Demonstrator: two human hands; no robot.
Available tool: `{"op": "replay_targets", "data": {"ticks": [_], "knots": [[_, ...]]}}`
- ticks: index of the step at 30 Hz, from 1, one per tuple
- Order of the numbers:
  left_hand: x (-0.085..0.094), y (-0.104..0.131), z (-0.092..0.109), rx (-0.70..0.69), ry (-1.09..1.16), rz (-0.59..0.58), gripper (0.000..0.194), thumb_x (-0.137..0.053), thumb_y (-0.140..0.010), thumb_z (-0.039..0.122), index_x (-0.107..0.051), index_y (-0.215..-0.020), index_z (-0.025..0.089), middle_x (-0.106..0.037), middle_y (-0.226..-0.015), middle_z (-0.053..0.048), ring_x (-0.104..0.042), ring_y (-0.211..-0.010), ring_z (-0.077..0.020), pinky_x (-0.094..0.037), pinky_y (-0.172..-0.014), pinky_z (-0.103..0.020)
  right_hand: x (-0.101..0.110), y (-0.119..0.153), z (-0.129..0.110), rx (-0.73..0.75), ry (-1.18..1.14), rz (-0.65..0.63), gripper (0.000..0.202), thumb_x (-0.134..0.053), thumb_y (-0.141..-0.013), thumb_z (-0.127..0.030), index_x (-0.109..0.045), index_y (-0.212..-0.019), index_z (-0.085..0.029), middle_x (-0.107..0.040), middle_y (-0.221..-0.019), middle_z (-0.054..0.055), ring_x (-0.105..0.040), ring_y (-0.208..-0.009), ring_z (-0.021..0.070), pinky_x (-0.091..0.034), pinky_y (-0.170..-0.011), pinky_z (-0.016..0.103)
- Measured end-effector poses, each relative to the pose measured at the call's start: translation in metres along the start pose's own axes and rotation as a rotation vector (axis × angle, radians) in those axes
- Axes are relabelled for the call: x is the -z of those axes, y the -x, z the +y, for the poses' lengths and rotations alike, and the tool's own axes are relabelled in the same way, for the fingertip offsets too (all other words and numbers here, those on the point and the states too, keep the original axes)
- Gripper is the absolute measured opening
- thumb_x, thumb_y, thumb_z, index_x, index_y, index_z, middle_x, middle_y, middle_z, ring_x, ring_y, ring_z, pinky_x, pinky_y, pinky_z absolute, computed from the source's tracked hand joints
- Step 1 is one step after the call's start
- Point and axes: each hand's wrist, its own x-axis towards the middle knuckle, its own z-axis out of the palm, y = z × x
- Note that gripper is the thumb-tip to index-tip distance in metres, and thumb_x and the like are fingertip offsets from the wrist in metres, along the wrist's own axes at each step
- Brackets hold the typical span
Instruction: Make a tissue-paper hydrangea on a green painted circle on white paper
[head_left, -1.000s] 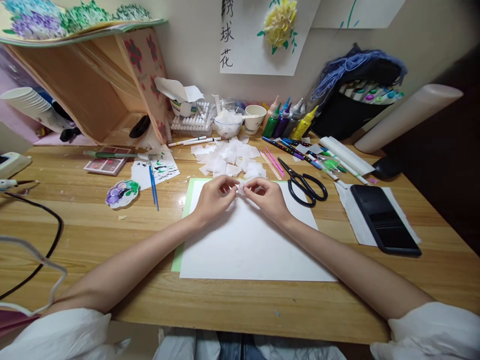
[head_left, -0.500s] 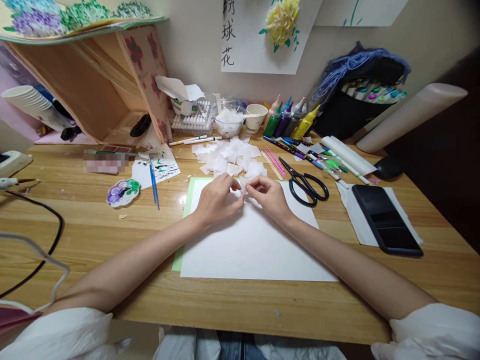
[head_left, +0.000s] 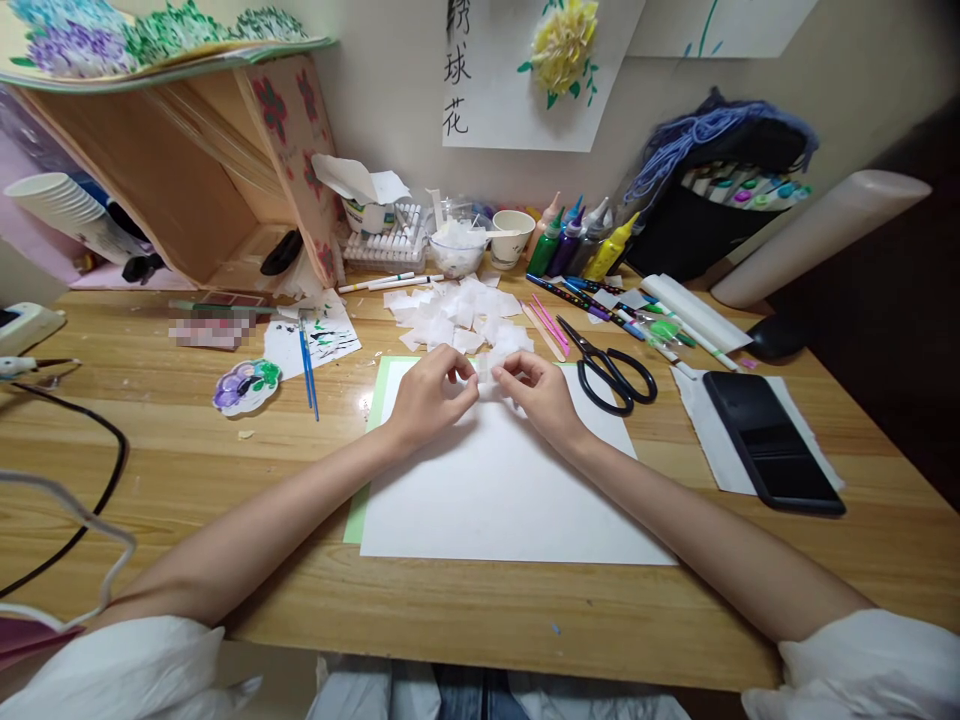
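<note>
Over the top part of a white sheet of paper [head_left: 495, 490], both hands meet around a small, thin piece of tissue paper [head_left: 485, 368]. My right hand [head_left: 541, 397] pinches its right side between thumb and forefinger. My left hand [head_left: 433, 395] is curled at its left side, thumb and forefinger close together on the edge. Just behind the fingers lies a loose pile of white tissue paper squares [head_left: 461, 308]. A green sheet [head_left: 355, 522] shows from under the white one.
Black-handled scissors [head_left: 615, 372] lie right of the paper, with a phone [head_left: 772, 440] farther right. A paint palette [head_left: 247, 386] and two blue brushes [head_left: 308, 372] are at left. Paint bottles [head_left: 581, 245], a paper cup [head_left: 512, 238] and a bowl [head_left: 457, 250] stand behind.
My left fingertips have shifted slightly left, so the gap between the hands is a little wider. The tissue piece now shows flatter between them. My right hand has stayed nearly still.
</note>
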Motion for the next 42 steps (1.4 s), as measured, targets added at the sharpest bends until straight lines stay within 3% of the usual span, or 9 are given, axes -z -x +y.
{"op": "replay_targets", "data": {"ticks": [6,11,19,25,30,35,40,42], "knots": [[0.003,-0.007,-0.007,0.165,0.309,0.006,0.006,-0.052,-0.076,0.019,-0.051,-0.071,0.018,-0.056,-0.074,0.000,-0.053,-0.069,-0.0117,-0.045,-0.065,-0.024,0.002,-0.002,-0.002,-0.009,-0.076,0.027,0.012,-0.056,-0.073,-0.028,-0.050,-0.066,-0.019,-0.049,-0.062,-0.003,-0.042,-0.053,0.0096,-0.034,-0.048,0.023],[0.003,-0.009,-0.010,0.216,0.428,0.007,0.008,-0.053,-0.075,0.024,-0.051,-0.070,0.018,-0.056,-0.074,-0.001,-0.054,-0.070,-0.0119,-0.046,-0.064,-0.023,0.003,-0.003,-0.002,-0.012,-0.109,0.031,0.009,-0.054,-0.070,-0.026,-0.049,-0.065,-0.020,-0.046,-0.060,-0.004,-0.040,-0.052,0.0098,-0.034,-0.048,0.023],[0.004,-0.014,-0.025,0.310,0.441,0.109,0.005,-0.053,-0.071,0.021,-0.052,-0.068,0.018,-0.056,-0.072,0.001,-0.053,-0.063,-0.0105,-0.044,-0.056,-0.022,0.004,-0.005,-0.005,-0.011,-0.134,0.103,0.008,-0.052,-0.069,-0.025,-0.050,-0.064,-0.019,-0.048,-0.060,-0.003,-0.040,-0.054,0.0097,-0.032,-0.051,0.024],[0.004,-0.018,-0.039,0.446,0.268,0.225,0.005,-0.053,-0.070,0.021,-0.054,-0.067,0.017,-0.057,-0.065,0.002,-0.053,-0.061,-0.0112,-0.042,-0.059,-0.023,0.005,-0.006,-0.001,-0.006,-0.128,0.129,0.015,-0.056,-0.073,-0.033,-0.051,-0.068,-0.019,-0.049,-0.062,-0.004,-0.043,-0.056,0.0099,-0.035,-0.052,0.023],[0.004,-0.015,-0.040,0.343,0.034,0.200,0.007,-0.054,-0.074,0.024,-0.056,-0.071,0.018,-0.060,-0.075,-0.001,-0.055,-0.071,-0.0140,-0.043,-0.066,-0.027,0.004,-0.005,-0.001,-0.001,-0.088,0.088,0.019,-0.058,-0.075,-0.036,-0.051,-0.069,-0.019,-0.050,-0.065,-0.003,-0.044,-0.056,0.0100,-0.036,-0.050,0.023],[0.007,-0.011,-0.025,0.223,-0.038,0.212,0.010,-0.051,-0.082,0.029,-0.055,-0.081,0.019,-0.059,-0.084,-0.003,-0.054,-0.076,-0.0151,-0.042,-0.069,-0.028,0.003,-0.002,0.001,0.027,-0.056,0.048,0.019,-0.057,-0.077,-0.036,-0.051,-0.072,-0.019,-0.050,-0.068,-0.003,-0.044,-0.056,0.0094,-0.037,-0.051,0.023],[0.007,-0.004,-0.004,-0.030,-0.063,0.058,0.025,-0.058,-0.078,0.039,-0.053,-0.091,0.019,-0.056,-0.093,-0.005,-0.053,-0.085,-0.0179,-0.043,-0.075,-0.031,0.000,0.002,-0.002,0.083,0.053,-0.028,0.019,-0.057,-0.079,-0.036,-0.054,-0.073,-0.019,-0.054,-0.072,-0.001,-0.047,-0.061,0.0108,-0.039,-0.057,0.024],[0.005,-0.003,-0.001,-0.067,-0.075,0.011,0.020,-0.057,-0.080,0.037,-0.054,-0.089,0.019,-0.056,-0.091,-0.005,-0.053,-0.085,-0.0181,-0.043,-0.075,-0.031,0.000,0.004,-0.004,0.121,0.105,-0.049,0.017,-0.058,-0.079,-0.035,-0.055,-0.074,-0.019,-0.055,-0.073,-0.001,-0.048,-0.062,0.0110,-0.039,-0.057,0.024]]}}
